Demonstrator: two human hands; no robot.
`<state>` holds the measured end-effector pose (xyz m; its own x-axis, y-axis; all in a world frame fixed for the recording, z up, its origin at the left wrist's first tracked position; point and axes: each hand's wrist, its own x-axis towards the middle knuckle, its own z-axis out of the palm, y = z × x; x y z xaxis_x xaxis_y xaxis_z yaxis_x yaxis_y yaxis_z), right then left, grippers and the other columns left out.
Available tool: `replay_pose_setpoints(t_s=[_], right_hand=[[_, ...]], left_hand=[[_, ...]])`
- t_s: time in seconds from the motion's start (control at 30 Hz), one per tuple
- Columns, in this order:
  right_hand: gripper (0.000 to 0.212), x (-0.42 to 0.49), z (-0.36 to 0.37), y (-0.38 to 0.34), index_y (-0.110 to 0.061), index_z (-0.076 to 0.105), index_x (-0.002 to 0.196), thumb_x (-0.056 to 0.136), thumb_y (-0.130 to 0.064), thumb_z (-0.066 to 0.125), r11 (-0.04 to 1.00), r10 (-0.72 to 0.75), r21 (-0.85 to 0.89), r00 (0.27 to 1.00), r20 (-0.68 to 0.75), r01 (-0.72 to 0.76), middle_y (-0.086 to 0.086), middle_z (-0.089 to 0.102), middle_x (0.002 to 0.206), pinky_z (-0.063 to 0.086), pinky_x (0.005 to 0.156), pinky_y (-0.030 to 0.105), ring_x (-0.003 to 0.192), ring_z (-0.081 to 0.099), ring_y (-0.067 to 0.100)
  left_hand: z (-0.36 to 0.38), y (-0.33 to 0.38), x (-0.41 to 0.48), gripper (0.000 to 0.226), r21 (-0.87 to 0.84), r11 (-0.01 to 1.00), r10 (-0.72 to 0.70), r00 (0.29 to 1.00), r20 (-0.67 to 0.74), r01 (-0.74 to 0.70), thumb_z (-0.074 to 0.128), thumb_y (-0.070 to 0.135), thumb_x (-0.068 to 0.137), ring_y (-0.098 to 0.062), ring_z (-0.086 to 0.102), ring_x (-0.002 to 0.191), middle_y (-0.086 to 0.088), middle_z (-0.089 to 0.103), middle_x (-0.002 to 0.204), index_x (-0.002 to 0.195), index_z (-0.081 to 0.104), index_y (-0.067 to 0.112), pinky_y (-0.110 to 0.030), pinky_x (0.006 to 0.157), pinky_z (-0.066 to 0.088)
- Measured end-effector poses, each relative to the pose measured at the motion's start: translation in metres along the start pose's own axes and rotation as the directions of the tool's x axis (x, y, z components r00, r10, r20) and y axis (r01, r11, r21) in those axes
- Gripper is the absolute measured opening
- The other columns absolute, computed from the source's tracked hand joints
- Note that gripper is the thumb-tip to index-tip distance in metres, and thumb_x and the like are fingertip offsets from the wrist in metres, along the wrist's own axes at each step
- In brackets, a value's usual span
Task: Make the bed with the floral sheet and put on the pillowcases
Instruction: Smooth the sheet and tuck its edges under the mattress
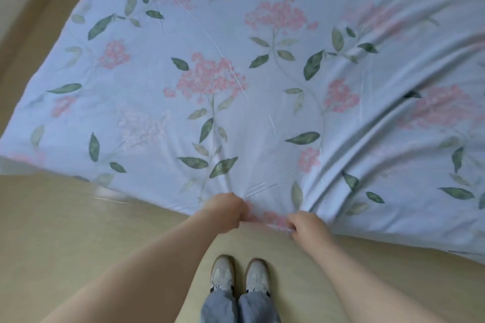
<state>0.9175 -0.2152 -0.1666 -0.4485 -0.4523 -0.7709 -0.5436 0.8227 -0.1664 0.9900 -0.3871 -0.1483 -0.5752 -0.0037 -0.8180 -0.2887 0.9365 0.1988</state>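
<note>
The floral sheet point(236, 73) is spread across the upper and middle parts of the frame. The cloth is thin, smooth and pale blue, printed with pink flower clusters and green pointed leaves on slender stems. Its near edge runs on a slant from the middle left down to the lower right.

The left hand point(227, 214) is seen at the lower centre, fingers curled, with the sheet's edge gripped. The right hand point(308, 228) is seen just beside it, slightly lower and to the right, fingers likewise curled round the same edge. A short bunched strip of pink-printed cloth is held between the two fists.

Fine creases are seen fanning upward from both grips. Deeper, rounded folds are noted at the right of the frame, running on a slant toward the right hand. The left half of the cloth lies flatter.

A smooth, matt beige floor point(78, 231) is seen below the edge. At the bottom centre, two pale shoes point(223, 274) with tan toes are noted, side by side, under grey-blue trouser legs point(220, 308).
</note>
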Motion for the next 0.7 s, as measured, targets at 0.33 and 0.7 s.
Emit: replay_pose_setpoints(t_s=[0.33, 0.7], right_hand=[[0.031, -0.033, -0.024, 0.061, -0.019, 0.048, 0.119, 0.089, -0.021, 0.051, 0.999, 0.033, 0.003, 0.933, -0.358, -0.035, 0.001, 0.048, 0.126, 0.036, 0.093, 0.031, 0.121, 0.044, 0.023], [0.049, -0.014, -0.048, 0.260, -0.030, 0.036, 0.137, 0.091, -0.029, 0.053, 0.987, -0.014, -0.153, 0.942, -0.334, -0.039, -0.003, 0.038, 0.138, 0.031, 0.104, 0.032, 0.131, 0.034, 0.022]], left_hand=[[-0.024, 0.065, 0.002, 0.035, -0.052, 0.995, 0.073, 0.969, -0.234, -0.088, 0.057, 0.026, 0.089, -0.023, 0.051, 0.113, -0.002, 0.050, 0.124, 0.123, 0.050, 0.023, -0.031, 0.079, 0.041], [-0.034, 0.246, 0.099, 0.062, 0.021, 1.000, -0.001, 0.934, -0.358, 0.009, 0.055, 0.039, 0.090, -0.022, 0.034, 0.132, 0.006, 0.033, 0.146, 0.143, 0.027, 0.028, -0.034, 0.102, 0.030]])
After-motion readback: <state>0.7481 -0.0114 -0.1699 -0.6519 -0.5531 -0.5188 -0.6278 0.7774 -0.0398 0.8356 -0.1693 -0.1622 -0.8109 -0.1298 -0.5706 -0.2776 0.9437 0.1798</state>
